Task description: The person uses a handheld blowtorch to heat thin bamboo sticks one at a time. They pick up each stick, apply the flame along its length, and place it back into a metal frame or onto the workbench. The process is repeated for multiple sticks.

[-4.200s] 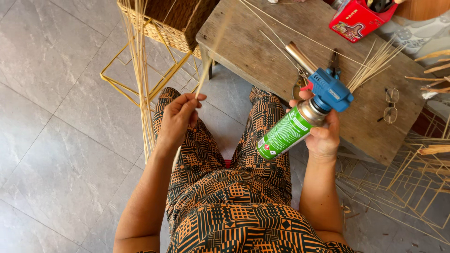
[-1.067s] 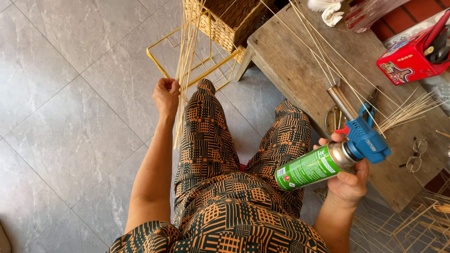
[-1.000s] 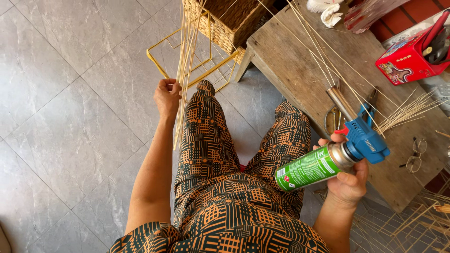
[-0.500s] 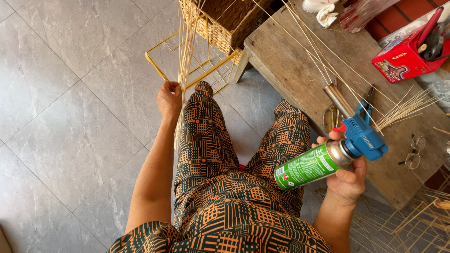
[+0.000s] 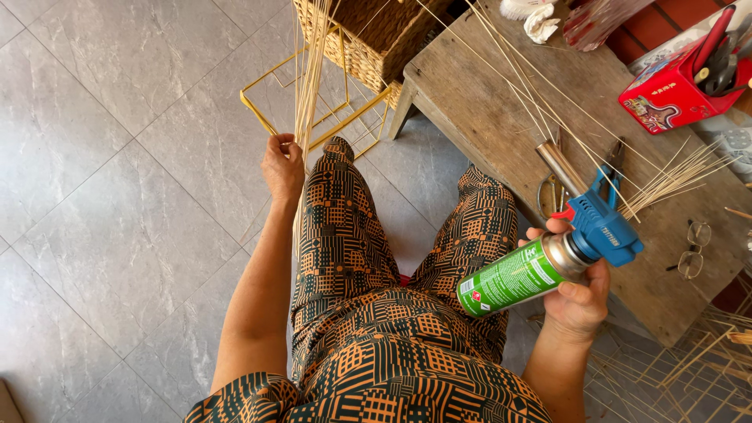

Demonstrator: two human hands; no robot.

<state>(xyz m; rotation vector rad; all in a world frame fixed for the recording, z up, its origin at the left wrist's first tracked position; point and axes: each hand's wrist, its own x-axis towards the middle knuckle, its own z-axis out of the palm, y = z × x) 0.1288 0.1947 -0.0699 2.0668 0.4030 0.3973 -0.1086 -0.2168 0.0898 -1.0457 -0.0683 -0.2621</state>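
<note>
While the right hand (image 5: 576, 301) grips the green gas torch (image 5: 548, 262), unlit, left hand (image 5: 283, 164) fingers clasp a cane bundle (image 5: 308, 70) upper centre; heating apparently not begun.

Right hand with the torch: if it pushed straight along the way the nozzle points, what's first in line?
Probably the thin reeds lying across the wooden bench; the right hand aims the torch up over it. Depth is unclear.
</note>
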